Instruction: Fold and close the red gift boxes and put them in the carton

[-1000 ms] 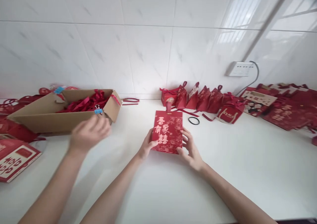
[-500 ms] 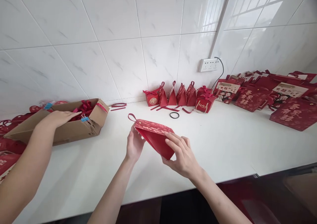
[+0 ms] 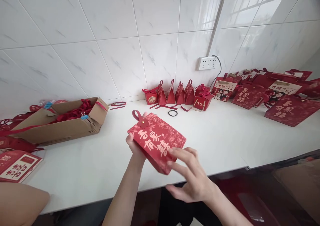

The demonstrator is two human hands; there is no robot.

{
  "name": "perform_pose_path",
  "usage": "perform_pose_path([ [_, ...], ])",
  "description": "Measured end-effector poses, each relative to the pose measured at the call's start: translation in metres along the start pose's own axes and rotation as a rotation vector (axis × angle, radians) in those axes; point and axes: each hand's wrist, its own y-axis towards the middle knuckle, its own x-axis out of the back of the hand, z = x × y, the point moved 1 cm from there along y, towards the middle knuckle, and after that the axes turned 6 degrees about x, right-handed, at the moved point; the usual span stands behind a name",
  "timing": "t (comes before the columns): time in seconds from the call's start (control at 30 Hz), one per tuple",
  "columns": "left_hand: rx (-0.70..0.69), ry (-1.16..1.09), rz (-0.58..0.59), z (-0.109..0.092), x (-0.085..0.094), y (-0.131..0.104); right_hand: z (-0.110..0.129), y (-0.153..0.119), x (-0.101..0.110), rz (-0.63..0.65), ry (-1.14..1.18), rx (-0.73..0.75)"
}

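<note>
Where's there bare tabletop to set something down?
White table: widest patch between the right hand and the right-end red bags; another between the cardboard box and the left hand. Crowded: wall side, with small red boxes; right end, under those bags; left end, around that box and another person's arm.

"What's hidden on the left hand (image 3: pixel 136 150)?"
"Most of its fingers, behind the red gift box (image 3: pixel 158 141)."
"Do the fingertips of the right hand (image 3: pixel 193 177) touch that box?"
"I can't tell; they're slightly blurred."
"And the other person's arm (image 3: pixel 22 202)?"
"Cut off by the picture's edge, its hand out of view."
"The cord (image 3: pixel 220 67)?"
"Its lower end disappears behind the red bags (image 3: pixel 246 96)."
"The carton's (image 3: pixel 60 134) print?"
"Too small to read."
</note>
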Motion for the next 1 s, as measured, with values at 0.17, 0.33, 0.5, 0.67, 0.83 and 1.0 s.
perform_pose_path([
  [0.17, 0.124, -0.104, 0.171, -0.006, -0.002, -0.008, -0.015, -0.010, 0.009, -0.186, 0.179, -0.291],
  [0.33, 0.146, -0.106, 0.268, -0.006, -0.001, -0.011, -0.018, -0.013, 0.003, -0.158, 0.395, -0.492],
  [0.5, 0.179, -0.060, 0.263, -0.007, 0.000, -0.015, -0.011, -0.012, -0.005, -0.003, 0.796, -0.759],
  [0.67, 0.165, 0.096, 0.139, -0.022, 0.009, -0.016, -0.010, -0.020, -0.007, 0.045, 0.917, -0.874],
  [0.83, -0.064, 0.511, -0.134, -0.051, 0.010, -0.015, -0.015, -0.028, -0.010, 0.030, 0.654, -0.799],
  [1.0, -0.162, 0.876, -0.268, -0.064, -0.004, -0.020, -0.014, -0.029, -0.013, 0.055, 0.585, -0.736],
])
